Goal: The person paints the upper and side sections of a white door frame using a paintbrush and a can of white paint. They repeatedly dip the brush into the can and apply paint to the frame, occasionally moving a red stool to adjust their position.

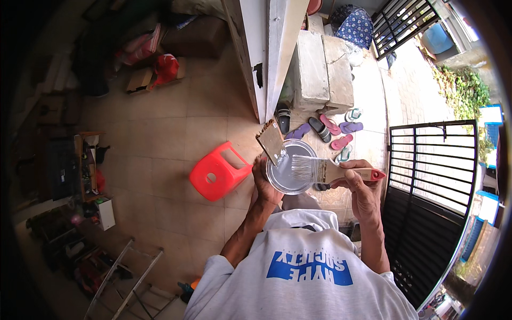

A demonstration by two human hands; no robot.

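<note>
My left hand (pixel 265 186) is closed around the left side of a round can (pixel 288 191) with pale grey paint in it. A wide paintbrush (pixel 332 172) is gripped in my right hand (pixel 364 194), fingers wrapped on its handle. Its red handle tip points right, and its bristles lie over the can's opening; whether they touch the paint I cannot tell. At the can's upper left rim a flat brown piece (pixel 272 143) with a rough, dark far edge sticks out, paint smeared on its near end. What kind of tool it is does not show.
A red plastic stool (pixel 216 173) stands left of the can. Ahead is a white door edge (pixel 269 58), beside concrete blocks (pixel 312 69). Several slippers (pixel 320 129) lie on the floor. A black metal gate (pixel 429 176) is at right, a metal ladder (pixel 136 277) at lower left.
</note>
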